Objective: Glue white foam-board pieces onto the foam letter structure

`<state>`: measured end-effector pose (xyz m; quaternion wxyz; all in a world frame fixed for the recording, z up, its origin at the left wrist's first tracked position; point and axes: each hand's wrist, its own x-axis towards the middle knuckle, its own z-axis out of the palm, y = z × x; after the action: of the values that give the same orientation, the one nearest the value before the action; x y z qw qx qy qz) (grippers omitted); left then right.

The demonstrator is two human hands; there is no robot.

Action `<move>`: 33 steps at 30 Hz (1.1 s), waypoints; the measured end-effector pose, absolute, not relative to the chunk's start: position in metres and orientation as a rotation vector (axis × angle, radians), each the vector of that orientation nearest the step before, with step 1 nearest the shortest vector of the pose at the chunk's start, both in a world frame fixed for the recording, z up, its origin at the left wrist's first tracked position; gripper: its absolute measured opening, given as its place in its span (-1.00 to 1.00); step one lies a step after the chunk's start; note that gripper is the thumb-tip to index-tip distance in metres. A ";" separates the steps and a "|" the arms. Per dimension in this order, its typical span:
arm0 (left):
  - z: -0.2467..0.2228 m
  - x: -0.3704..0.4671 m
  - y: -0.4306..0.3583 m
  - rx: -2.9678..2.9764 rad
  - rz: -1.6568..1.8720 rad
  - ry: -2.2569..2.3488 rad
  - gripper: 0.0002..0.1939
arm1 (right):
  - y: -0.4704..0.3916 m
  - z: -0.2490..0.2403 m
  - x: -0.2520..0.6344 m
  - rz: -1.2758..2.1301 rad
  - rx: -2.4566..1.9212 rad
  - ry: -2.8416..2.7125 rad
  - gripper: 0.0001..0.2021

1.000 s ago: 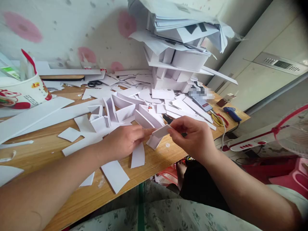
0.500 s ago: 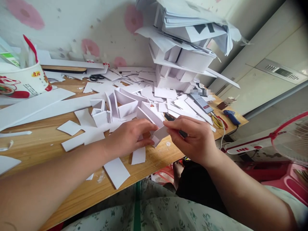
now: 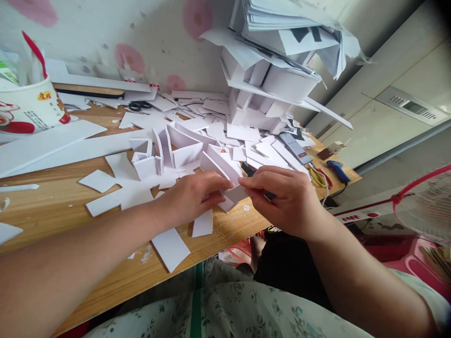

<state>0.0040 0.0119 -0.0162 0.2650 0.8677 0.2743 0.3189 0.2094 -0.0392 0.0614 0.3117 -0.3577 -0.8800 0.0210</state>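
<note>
A small white foam board piece (image 3: 235, 193) stands at the near end of a white foam board model (image 3: 188, 157), close to the table's front edge. My right hand (image 3: 282, 195) pinches its upper right corner between thumb and forefinger. From the other side my left hand (image 3: 199, 195) closes thumb and fingers on the left end of that piece; the exact contact is partly hidden. Beyond the hands, the model shows upright straight and curved walls and a small box-like part on a flat base. A dark tool (image 3: 248, 169) lies partly hidden behind my right hand.
Loose white offcuts (image 3: 172, 251) lie about the wooden table (image 3: 56, 206). A stacked white model (image 3: 275, 89) with papers on top stands at the back. Black scissors (image 3: 140, 106), a phone (image 3: 294, 146), a blue glue gun (image 3: 338, 171), a paper tub (image 3: 33, 108) and a fan (image 3: 424, 202) surround the work.
The piece has turned a little and sits lower against the model's near end. My left fingers have shifted slightly on it; the right pinch stays. The whole view has shifted slightly.
</note>
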 end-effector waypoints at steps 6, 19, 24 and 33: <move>-0.016 0.003 0.012 2.376 0.882 0.705 -0.78 | -0.038 0.066 0.209 0.097 -0.957 -2.366 -0.83; -0.015 0.003 0.014 2.326 0.842 0.666 -0.79 | -0.035 0.070 0.204 0.052 -0.964 -2.457 -0.82; -0.015 0.002 0.016 2.332 0.850 0.672 -0.81 | -0.038 0.066 0.201 0.019 -1.033 -2.415 -0.81; -0.017 0.001 0.017 2.325 0.845 0.609 -0.80 | -0.039 0.045 0.191 -0.001 -1.145 -2.477 -0.80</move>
<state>0.0010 0.0166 -0.0170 0.2928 0.8726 0.2286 0.3171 0.1911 -0.0389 0.0450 0.2049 -0.4107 -0.8884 -0.0004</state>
